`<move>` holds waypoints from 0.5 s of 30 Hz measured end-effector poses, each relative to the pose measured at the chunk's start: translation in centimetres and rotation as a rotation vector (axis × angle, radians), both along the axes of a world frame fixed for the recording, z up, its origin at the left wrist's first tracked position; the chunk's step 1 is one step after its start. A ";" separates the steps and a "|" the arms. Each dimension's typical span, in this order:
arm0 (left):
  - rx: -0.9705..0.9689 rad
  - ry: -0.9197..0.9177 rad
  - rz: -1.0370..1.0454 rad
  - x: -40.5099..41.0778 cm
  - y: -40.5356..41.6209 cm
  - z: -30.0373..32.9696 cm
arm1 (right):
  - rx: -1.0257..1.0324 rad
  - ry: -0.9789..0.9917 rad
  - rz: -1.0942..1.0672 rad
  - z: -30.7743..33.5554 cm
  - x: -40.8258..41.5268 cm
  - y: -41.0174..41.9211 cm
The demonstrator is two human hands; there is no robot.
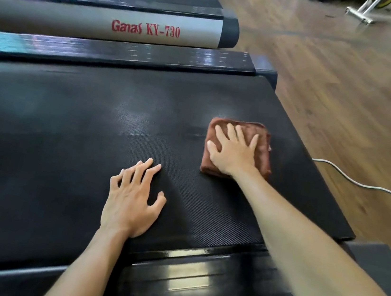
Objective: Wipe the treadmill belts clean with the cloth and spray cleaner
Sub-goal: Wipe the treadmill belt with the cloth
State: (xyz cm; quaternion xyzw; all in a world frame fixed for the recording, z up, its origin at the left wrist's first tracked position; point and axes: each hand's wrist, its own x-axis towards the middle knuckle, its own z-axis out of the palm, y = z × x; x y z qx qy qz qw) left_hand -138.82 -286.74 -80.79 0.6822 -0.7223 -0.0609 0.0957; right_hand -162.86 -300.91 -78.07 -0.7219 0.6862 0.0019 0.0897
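The treadmill belt [65,145] is matt black rubber with a fine woven texture (faintly sheened where light catches). The cloth [260,154] is brown, plush terry. Side rails [127,52] look glossy black plastic, ribbed. The floor [335,79] is smooth, satin wood-look plank.

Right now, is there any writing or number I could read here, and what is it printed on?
"Ganas KY-730": red lettering on the grey side rail of the neighbouring treadmill, beyond the treadmill belt being wiped.
No other text shows; the brown cloth under the right hand bears no readable label.
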 end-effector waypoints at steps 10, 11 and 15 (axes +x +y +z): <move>0.004 0.094 -0.003 0.5 -0.4 0.9 | 0.056 0.008 -0.095 0.0 -5.1 5.0; -0.021 0.102 -0.003 0.9 -1.2 1.1 | 0.071 0.023 -0.141 0.3 -4.6 2.4; -0.086 0.122 0.051 3.1 -6.1 1.8 | 0.043 0.049 -0.085 0.2 0.7 -5.6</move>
